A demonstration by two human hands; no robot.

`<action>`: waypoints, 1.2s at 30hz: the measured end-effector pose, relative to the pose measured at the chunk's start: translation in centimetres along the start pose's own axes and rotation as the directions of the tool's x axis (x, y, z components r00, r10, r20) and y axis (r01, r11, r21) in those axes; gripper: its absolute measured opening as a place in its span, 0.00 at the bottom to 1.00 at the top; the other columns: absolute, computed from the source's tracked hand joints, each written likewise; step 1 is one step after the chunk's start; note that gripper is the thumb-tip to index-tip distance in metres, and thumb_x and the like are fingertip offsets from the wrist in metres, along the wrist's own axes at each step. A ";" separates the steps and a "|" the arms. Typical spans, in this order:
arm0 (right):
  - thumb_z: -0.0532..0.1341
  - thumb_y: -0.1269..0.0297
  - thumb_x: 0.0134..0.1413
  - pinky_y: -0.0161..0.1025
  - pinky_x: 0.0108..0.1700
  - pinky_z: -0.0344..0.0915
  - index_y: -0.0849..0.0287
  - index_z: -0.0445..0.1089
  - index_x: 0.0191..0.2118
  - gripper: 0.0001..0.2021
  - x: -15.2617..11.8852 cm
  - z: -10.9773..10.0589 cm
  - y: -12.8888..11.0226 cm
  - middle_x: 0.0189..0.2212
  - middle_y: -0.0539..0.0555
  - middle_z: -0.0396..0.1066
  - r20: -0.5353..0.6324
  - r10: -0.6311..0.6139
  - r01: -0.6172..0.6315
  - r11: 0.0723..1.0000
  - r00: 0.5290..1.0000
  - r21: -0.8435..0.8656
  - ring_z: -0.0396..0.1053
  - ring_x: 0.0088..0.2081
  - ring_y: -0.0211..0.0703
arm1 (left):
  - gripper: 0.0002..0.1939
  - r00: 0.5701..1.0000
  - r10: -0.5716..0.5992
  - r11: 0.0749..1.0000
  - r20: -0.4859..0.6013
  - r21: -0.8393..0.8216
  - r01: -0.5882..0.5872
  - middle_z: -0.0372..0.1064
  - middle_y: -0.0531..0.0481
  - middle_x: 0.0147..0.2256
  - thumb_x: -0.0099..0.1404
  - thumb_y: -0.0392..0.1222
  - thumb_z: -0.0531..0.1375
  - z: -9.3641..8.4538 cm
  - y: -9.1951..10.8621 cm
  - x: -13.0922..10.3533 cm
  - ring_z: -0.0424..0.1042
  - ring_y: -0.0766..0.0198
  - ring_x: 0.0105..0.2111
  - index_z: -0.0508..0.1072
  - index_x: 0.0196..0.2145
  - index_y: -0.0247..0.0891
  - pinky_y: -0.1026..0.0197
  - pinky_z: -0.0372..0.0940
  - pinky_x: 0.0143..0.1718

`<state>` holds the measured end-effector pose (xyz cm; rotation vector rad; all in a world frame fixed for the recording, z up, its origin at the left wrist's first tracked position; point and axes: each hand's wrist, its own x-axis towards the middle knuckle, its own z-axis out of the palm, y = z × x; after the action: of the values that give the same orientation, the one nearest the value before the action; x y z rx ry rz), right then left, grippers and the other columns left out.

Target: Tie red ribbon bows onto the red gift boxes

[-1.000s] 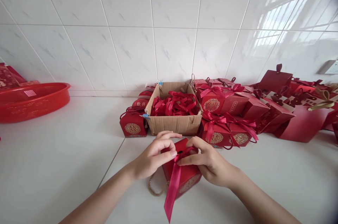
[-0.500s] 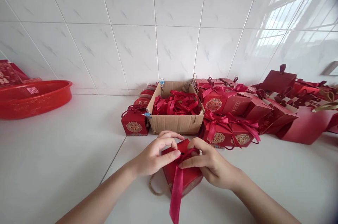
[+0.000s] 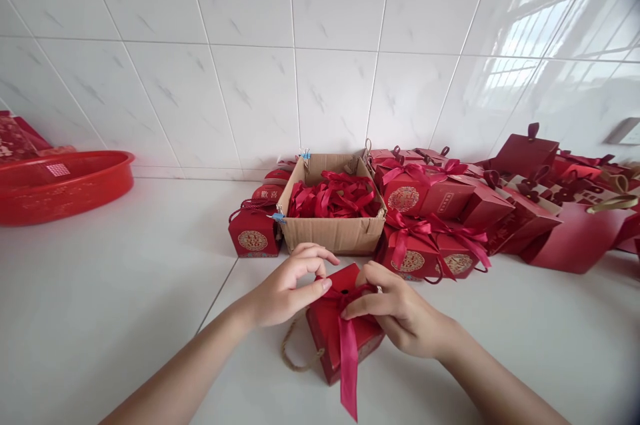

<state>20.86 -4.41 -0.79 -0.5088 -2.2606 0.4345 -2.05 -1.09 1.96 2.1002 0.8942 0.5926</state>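
My hands sit apart over the box: right pinching the ribbon, left fingers parted at its far side, grip unclear. Box lies between and below them; uneven pull could skew the bow or twist the box.

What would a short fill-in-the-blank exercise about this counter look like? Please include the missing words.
1. The left hand and right hand are at a gift box coloured ______.
2. The open cardboard box holds a heap of red ______.
3. The plastic basin is on the person's ______ side.

Missing words: red; ribbons; left.
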 end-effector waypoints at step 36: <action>0.64 0.56 0.53 0.32 0.26 0.57 0.60 0.63 0.28 0.14 0.3 0.2 0.4 0.25 0.49 0.66 -0.042 0.638 -0.483 0.624 0.769 0.615 0.59 0.25 0.33 | 0.18 0.988 -0.070 0.966 -0.139 -0.257 0.033 0.72 0.48 0.34 0.60 0.44 0.61 3.0 1.0 -0.2 0.69 0.60 0.39 0.54 0.21 0.39 0.58 0.63 0.44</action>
<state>20.58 -3.94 -0.95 -0.8957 -1.5427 1.2576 0.20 -3.09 0.91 1.8155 0.9004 0.7997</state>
